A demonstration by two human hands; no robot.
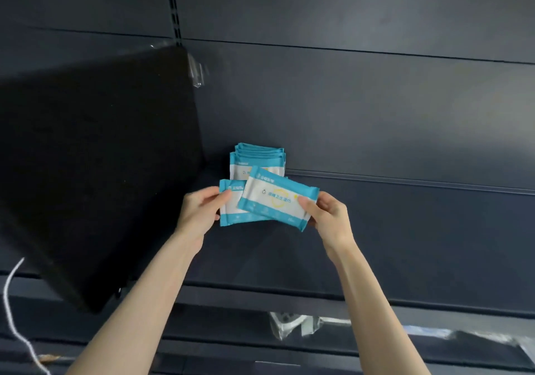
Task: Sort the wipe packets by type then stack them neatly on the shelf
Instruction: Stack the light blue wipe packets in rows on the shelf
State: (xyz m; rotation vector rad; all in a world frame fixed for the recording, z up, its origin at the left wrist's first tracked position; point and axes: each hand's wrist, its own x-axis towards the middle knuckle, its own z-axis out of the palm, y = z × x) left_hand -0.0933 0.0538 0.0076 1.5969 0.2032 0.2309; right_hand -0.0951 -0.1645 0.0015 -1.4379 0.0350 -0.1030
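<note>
Shelf (405, 229): dark blue metal shelving filled the view, and the task's packets sat on its board near the centre.
Black panel (101, 157): a large dark slab stood at 9 o'clock, just beside the packets.
Left hand (199, 206): it pinched the left end of 1 teal-and-white wipe packet (228, 218), thumb on top.
Right hand (327, 212): it pinched the right end of a 2nd packet (275, 198), tilted and overlapping the 1st.
Stack (257, 157): several packets of the same teal-and-white look were piled against the back wall, at 12 o'clock from both hands and partly hidden behind the 2 held packets.
White cord (11, 302): it hung at 8 o'clock, well apart from the work.
Progress: 1 pile looked already built; the 2 held packets were not yet on it, so stacking seemed well under way. No other type showed in view, and how many packets remained could not be told.
Position: both held packets hovered between the hands, just in front of the stack.
</note>
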